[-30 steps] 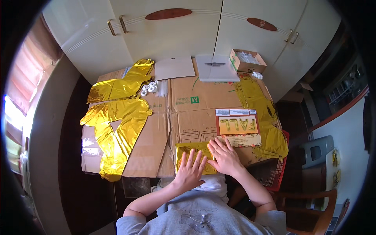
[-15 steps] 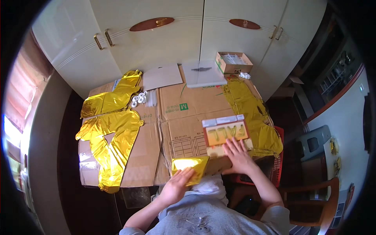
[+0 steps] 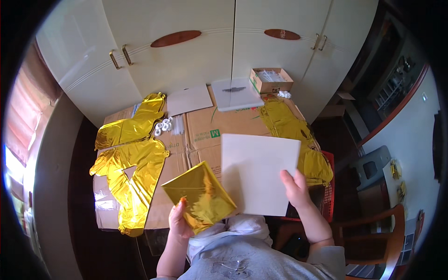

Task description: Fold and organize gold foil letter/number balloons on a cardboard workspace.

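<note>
My left hand (image 3: 180, 221) grips a folded square of shiny gold foil (image 3: 203, 196) by its lower left side, tilted above the near table edge. In my right hand (image 3: 296, 189) is a large white card (image 3: 259, 172), pinched at its right edge with the thumb on top. The card's plain face shows; its other side is hidden. The foil's right corner comes close to the card's left edge, and I cannot tell whether they touch. Flat gold foil balloons (image 3: 135, 170) lie at the left of the table, with more foil (image 3: 298, 135) at the right, partly behind the card.
Brown cardboard (image 3: 205, 122) covers the table. Toward the back are white ribbon rolls (image 3: 163, 126), thin clear straws (image 3: 178, 125), a grey board (image 3: 189, 99), a clear plastic sheet (image 3: 237, 95) and an open carton (image 3: 271, 85). A red basket (image 3: 329, 198) stands at the right, beside a wooden chair (image 3: 396, 238).
Both hands have risen off the table. The left now lifts the folded foil; the right holds the white card upright. The printed card with large letters is out of sight.
</note>
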Tool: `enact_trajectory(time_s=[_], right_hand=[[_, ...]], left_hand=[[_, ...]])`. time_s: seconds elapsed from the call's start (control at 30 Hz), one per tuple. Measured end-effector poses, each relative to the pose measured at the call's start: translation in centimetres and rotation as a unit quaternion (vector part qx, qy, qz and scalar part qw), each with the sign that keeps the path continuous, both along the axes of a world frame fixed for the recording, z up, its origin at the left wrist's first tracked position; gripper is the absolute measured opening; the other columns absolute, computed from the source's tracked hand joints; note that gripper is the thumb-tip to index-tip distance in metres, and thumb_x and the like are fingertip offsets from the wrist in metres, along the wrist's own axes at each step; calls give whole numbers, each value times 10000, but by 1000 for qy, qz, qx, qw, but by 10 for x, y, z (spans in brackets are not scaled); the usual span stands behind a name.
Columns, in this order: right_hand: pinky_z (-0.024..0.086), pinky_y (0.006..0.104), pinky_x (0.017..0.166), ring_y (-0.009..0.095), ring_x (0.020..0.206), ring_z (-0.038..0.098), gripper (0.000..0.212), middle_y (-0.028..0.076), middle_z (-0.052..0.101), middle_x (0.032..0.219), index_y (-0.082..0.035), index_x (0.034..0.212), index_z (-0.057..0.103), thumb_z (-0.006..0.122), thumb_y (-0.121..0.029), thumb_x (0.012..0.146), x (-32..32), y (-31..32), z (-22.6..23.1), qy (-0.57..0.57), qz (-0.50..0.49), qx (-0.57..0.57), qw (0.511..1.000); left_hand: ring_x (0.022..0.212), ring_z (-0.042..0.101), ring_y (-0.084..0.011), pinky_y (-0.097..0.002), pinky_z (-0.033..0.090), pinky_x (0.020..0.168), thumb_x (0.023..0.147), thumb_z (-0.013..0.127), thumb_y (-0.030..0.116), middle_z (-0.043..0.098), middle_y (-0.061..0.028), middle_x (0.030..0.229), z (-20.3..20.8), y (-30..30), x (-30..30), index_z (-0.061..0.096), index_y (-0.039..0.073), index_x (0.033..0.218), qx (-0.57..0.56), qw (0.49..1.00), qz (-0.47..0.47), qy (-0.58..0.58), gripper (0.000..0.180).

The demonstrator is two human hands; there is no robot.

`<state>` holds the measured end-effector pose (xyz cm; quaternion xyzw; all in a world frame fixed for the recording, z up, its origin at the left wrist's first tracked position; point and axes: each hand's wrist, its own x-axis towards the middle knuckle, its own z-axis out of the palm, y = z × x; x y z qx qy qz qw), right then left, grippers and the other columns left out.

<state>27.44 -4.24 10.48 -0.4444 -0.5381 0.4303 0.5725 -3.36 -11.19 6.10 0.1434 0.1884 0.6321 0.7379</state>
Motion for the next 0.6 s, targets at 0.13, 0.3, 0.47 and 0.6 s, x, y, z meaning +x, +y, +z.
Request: enact_trajectory(time_s=[0.13,0.3,0.47,0.6], right_hand=[[390,233,596,40,697,458,258,-56,563,845,-30,1057,609,569,-277,990,-33,10,-25,149,142,-230,951],[438,234,708,55,822,510,329,-16,603,929,-29,1095,583,679,-293,923,-37,10,-62,118,200,-290,928],[482,285,878,103,953,593,390,49,645,1074,9,1150,578,758,-168,852,-52,4,-48,87,238,-243,936],[477,290,897,107,990,595,382,51,648,1114,7,1187,583,733,-129,864,-52,6,-49,89,244,-232,937]], left_hand=[[1154,590,-334,-522,500,965,966,569,280,574,-155,1285,2,9,17,456,57,1343,-85,991,-103,0,452],[1150,588,-323,-522,504,955,981,540,293,554,-166,1300,-9,17,20,423,49,1362,-139,979,-150,-3,468],[1149,588,-310,-496,508,959,988,529,287,566,-164,1279,-7,17,21,432,29,1346,-156,975,-156,37,453],[1099,607,-252,-414,521,933,971,578,237,579,-144,1254,-7,16,23,445,15,1328,-147,972,-101,156,441]])
